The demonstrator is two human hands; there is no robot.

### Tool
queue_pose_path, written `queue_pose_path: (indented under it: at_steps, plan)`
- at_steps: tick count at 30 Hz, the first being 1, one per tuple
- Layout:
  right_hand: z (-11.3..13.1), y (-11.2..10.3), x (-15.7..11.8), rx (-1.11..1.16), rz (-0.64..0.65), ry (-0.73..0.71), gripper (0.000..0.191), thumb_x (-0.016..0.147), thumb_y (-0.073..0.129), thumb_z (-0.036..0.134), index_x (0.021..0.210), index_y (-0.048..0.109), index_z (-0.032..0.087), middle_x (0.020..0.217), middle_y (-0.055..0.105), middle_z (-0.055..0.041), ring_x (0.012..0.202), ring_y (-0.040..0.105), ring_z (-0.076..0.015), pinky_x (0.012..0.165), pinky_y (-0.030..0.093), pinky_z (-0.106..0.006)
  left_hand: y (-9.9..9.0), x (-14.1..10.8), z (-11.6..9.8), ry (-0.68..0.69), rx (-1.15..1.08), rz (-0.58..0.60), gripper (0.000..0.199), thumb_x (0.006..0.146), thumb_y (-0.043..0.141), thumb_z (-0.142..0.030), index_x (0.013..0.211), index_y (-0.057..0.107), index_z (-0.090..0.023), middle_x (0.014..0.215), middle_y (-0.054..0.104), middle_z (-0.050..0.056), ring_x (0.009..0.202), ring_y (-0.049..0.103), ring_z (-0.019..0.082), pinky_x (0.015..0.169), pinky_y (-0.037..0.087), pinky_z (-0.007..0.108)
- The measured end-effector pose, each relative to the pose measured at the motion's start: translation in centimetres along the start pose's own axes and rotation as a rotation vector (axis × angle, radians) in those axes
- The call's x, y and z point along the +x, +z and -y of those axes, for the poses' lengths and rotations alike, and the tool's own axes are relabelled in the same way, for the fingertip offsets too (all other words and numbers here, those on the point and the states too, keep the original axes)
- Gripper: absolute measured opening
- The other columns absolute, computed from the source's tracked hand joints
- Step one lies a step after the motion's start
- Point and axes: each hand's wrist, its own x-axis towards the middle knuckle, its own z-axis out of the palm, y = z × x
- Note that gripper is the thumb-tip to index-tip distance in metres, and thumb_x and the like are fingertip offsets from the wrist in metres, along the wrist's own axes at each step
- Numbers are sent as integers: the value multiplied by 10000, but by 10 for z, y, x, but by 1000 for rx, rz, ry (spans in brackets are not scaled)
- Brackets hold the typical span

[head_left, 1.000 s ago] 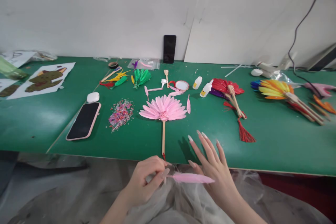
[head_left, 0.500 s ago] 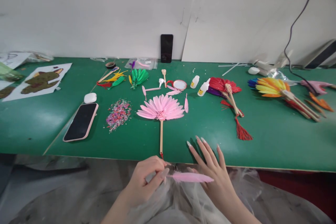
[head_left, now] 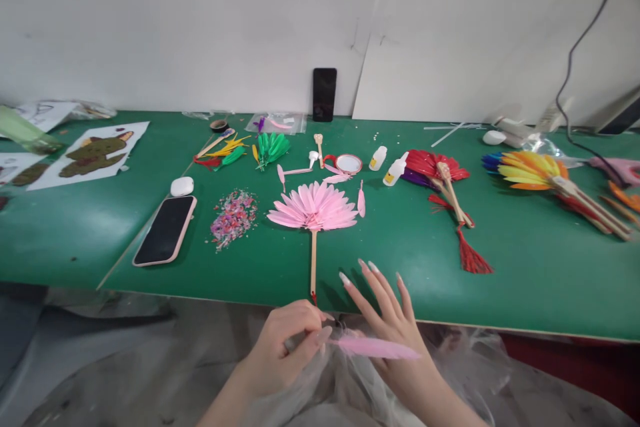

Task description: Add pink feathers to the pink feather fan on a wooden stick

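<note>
My left hand (head_left: 293, 343) pinches the quill end of a pink feather (head_left: 377, 347) below the table's front edge. The feather points right and passes over the back of my right hand (head_left: 395, 320), whose fingers are spread, the fingertips over the table edge. Just beyond my hands lies a pink feather fan (head_left: 315, 207) with a wooden handle (head_left: 313, 263) pointing toward me. Loose pink feathers (head_left: 361, 199) lie around its top. Behind it are a round white disc (head_left: 349, 163) with a red rim and two small white bottles (head_left: 395, 170).
On the left are a phone (head_left: 165, 230), a white case (head_left: 182, 186) and colourful confetti (head_left: 233, 219). Green feathers (head_left: 271, 149) lie farther back. Another phone (head_left: 325, 95) leans on the wall. A red fan (head_left: 437, 165) and a multicoloured fan (head_left: 535, 170) are at right.
The view has shifted, so the table items appear slightly farther right. My right hand has moved a little left, closer to my left hand, and the feather now overlaps it more.
</note>
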Motion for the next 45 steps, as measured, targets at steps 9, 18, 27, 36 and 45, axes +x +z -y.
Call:
queue_pose_path:
  at_steps: [9,18,27,36,45]
  plan:
    - [27,-4,81,99,-44,-101,627,905,327,564,1409,352,192,1511,234,-128,1378,213,-295,1083,158,-549,-4,-5,-16,8,84,-10,306,909,424,-271,641,513,-155,588,549,29,614,513,124,644,426,254]
    - [62,17,126,124,98,2,838,884,117,636,1337,431,5,1467,299,-168,1351,287,-295,1100,200,-519,-17,-17,-19,43,69,-52,225,865,473,-183,643,490,-152,606,533,22,638,512,121,625,409,238]
    - [89,35,152,167,38,13,850,855,265,664,1389,342,8,1475,281,-162,1361,262,-302,1121,176,-512,-26,-24,-18,39,86,-70,215,862,479,-179,650,499,-158,594,538,23,627,512,126,616,412,246]
    - [108,43,203,145,0,-158,548,942,367,438,1303,479,42,1472,316,-151,1354,273,-291,1120,180,-530,-29,-30,-19,39,57,-71,179,852,459,-131,678,469,-170,611,507,8,637,499,125,624,407,249]
    - [103,27,223,131,-161,-254,214,861,473,91,840,677,154,1167,567,-118,1074,478,-244,1067,221,-493,-27,-22,-22,51,52,-51,190,860,453,-144,671,455,-171,596,500,9,625,486,123,600,388,243]
